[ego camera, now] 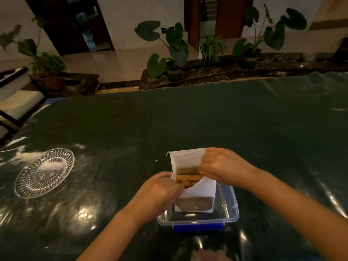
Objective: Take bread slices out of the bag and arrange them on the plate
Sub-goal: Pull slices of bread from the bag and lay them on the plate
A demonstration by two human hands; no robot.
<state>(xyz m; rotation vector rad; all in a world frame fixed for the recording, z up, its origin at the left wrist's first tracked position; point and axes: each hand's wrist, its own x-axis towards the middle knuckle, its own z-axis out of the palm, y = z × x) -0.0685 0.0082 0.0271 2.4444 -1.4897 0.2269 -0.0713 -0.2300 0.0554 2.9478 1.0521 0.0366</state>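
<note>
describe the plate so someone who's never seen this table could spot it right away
On the dark green glossy table cover, look to the person's left, well apart from the white paper bread bag both hands hold open. There lies a round clear cut-glass plate with a radiating pattern. It is the only dish, and nothing lies on it.

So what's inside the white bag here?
Golden-brown bread slices show edge-on through the white bag's open mouth. The lower parts and the count are hidden by the paper and both hands.
</note>
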